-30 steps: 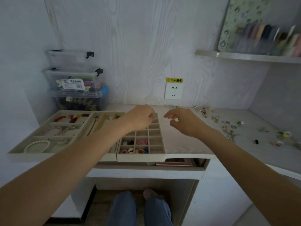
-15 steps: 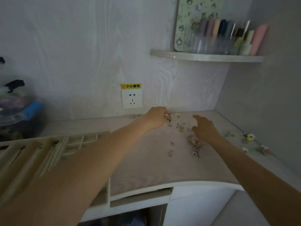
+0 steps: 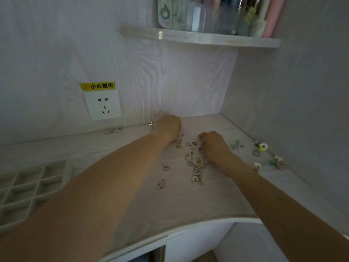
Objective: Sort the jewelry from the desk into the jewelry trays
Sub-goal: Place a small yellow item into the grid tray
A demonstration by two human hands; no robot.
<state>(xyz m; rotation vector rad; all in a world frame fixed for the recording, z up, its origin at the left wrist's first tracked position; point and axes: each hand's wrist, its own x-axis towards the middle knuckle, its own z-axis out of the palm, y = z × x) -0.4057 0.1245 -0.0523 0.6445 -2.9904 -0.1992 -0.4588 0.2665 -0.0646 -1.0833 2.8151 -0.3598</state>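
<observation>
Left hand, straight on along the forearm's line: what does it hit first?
Most likely the back wall. The left hand sits near the desk's rear edge, pointing up and away, and nothing shows between its knuckles and the wall. Depth is unclear, and its fingers are hidden.

we reach both bare forearms forward from the bottom corners, converging toward the far middle. our left hand [image 3: 171,125] lies farthest out, knuckles up, its fingers curled down and blurred, so we cannot tell whether they pinch anything. our right hand [image 3: 214,143] sits nearer and to the right of it, back of the hand up, fingers bent under at the tips, thumb tucked toward the left. the two hands are near each other but apart.
</observation>
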